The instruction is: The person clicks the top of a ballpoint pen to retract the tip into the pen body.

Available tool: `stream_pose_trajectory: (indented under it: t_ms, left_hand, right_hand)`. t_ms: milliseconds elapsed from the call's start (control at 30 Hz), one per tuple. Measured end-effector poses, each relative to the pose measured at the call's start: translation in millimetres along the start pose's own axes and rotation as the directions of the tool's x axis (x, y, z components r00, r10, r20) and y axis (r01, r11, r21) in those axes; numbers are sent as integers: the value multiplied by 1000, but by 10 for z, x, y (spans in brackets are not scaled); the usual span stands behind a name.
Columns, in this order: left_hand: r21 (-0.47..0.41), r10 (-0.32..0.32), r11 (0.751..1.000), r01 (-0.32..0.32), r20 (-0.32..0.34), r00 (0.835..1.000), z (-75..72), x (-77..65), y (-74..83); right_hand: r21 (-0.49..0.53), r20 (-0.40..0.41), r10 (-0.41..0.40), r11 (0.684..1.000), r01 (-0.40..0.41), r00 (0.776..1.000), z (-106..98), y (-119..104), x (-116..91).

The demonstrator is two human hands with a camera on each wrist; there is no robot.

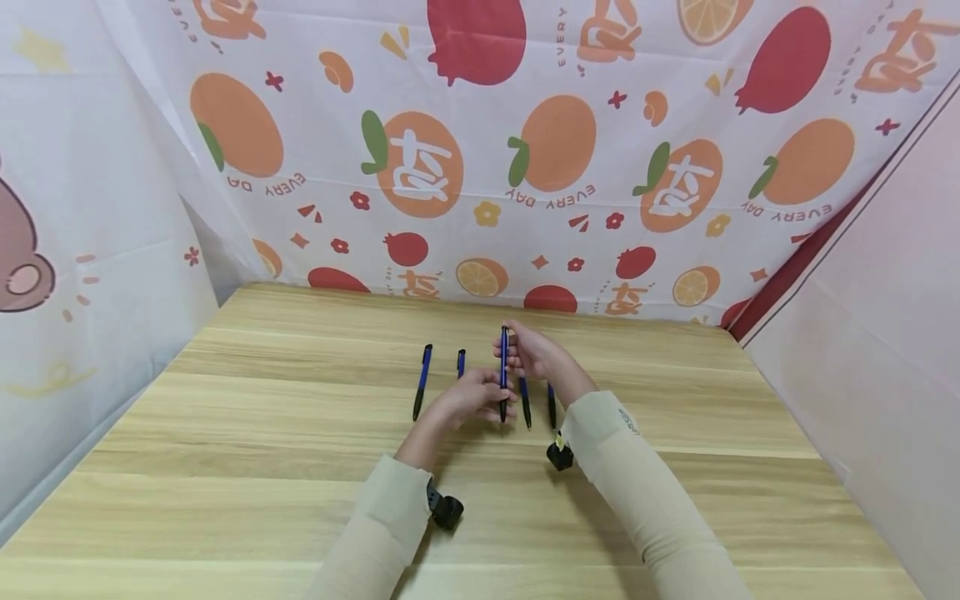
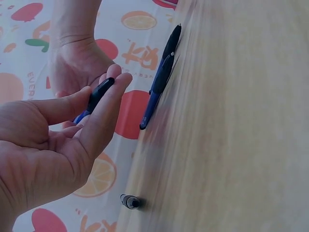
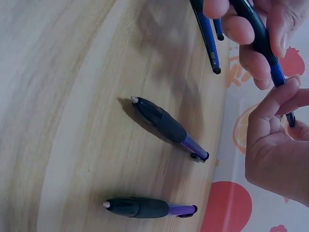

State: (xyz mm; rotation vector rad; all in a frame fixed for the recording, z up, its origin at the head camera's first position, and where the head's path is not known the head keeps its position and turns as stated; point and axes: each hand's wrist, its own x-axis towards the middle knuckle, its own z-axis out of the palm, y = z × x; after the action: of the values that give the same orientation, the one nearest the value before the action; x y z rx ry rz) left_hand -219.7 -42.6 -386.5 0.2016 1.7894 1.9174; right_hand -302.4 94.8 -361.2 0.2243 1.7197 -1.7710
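Note:
A blue pen (image 1: 504, 358) with a black grip is held upright above the table between both hands. My left hand (image 1: 474, 395) pinches its black lower grip (image 2: 100, 93) between thumb and fingers. Higher up, my right hand (image 1: 534, 353) pinches the blue barrel (image 3: 277, 75) near the clip end. Similar pens lie about the hands: one pen (image 1: 423, 383) at the far left, a second pen (image 1: 461, 362) partly hidden behind the left hand, and on the right a pen (image 1: 526, 406) beside another pen (image 1: 552, 408), both partly covered by the right hand and arm.
A wood-grain table (image 1: 247, 433) extends around the hands. Behind it hangs a fruit-printed cloth (image 1: 480, 150), with a pale curtain (image 1: 97, 208) at the left and a pale panel (image 1: 877, 333) at the right. Both wrists carry small black cameras.

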Motion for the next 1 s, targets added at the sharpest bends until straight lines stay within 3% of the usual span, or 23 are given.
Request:
stream_pose_trajectory:
  t_ms: [300, 467, 567, 667, 733, 867, 1000]
  left_hand:
    - [-23, -7, 1000, 6, -85, 996, 10, -23, -36]
    - [-61, -28, 998, 19, -159, 987, 29, -5, -44]
    - [-37, -39, 999, 32, -209, 977, 58, 22, -31]
    - [68, -33, 996, 50, -239, 970, 83, 54, -15]
    - [177, -16, 982, 63, -258, 966, 95, 68, -8]
    - [371, 15, 923, 100, -296, 955, 113, 99, -4]
    - [456, 32, 882, 122, -317, 948, 136, 134, -12]
  right_hand:
    - [-37, 32, -34, 999, 35, 999, 18, 34, -5]
    - [-89, 18, -55, 994, 56, 998, 37, 38, 2]
    - [-96, -1, -56, 994, 56, 998, 30, 41, 11]
    - [-109, -11, -63, 992, 61, 998, 24, 40, 2]
    - [-121, -15, -67, 991, 64, 998, 31, 30, -36]
    - [-156, -52, -75, 986, 66, 996, 101, -8, -177]
    - [-184, -135, -97, 980, 71, 986, 103, 40, -100]
